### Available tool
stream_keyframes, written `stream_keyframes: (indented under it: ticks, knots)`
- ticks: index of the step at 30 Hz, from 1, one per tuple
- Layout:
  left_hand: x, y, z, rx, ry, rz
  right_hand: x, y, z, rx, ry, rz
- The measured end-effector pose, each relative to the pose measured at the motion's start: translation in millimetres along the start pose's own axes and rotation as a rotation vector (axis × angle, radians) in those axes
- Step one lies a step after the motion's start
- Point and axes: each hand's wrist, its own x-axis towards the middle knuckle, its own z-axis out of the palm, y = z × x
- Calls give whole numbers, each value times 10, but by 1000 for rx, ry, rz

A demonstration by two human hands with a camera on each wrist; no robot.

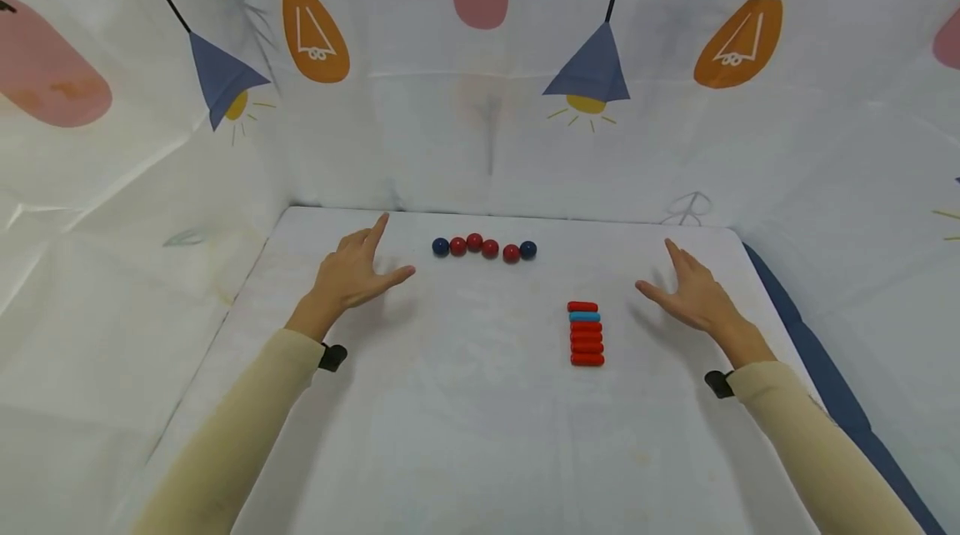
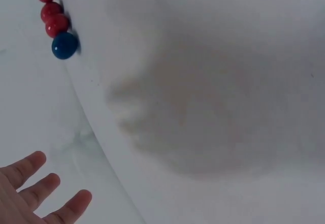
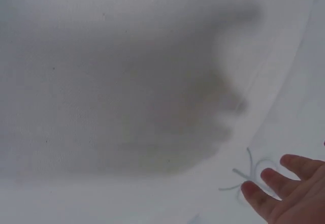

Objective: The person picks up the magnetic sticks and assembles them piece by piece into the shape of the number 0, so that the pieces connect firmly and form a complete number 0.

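Observation:
Both hands hover over a white table with nothing in them. The left hand [image 1: 348,272], fingers and thumb spread, is left of a row of balls; its fingertips [image 2: 76,203] show at the lower left of its wrist view. In that row, a dark blue ball [image 1: 441,247] stands at each end, with several red balls [image 1: 490,249] between. The right hand [image 1: 693,293], also spread, is to the right of a column of short sticks. Most are red sticks [image 1: 587,337]; one blue stick [image 1: 585,317] lies second from the top. Neither hand touches these things.
The white table [image 1: 465,435] ends at a back edge against a white sheet [image 1: 420,143] printed with lamps and bulbs. Dark blue fabric [image 1: 825,368] runs along the table's right side. Shadows of the hands fall on the tabletop.

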Motion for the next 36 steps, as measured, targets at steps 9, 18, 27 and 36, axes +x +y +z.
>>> stream_keyframes:
  ticks: [9,18,27,36]
  knots:
    - [49,386,66,-126,22,6,37,-191,66,142,-41,21]
    - [126,794,243,-273,53,58,19,-268,242,262,-68,3]
    - [201,1249,498,-354,41,162,24,-356,385,341,-102,-22]
    - [299,1699,743,-386,-55,244,23,-411,440,368,-128,-65]
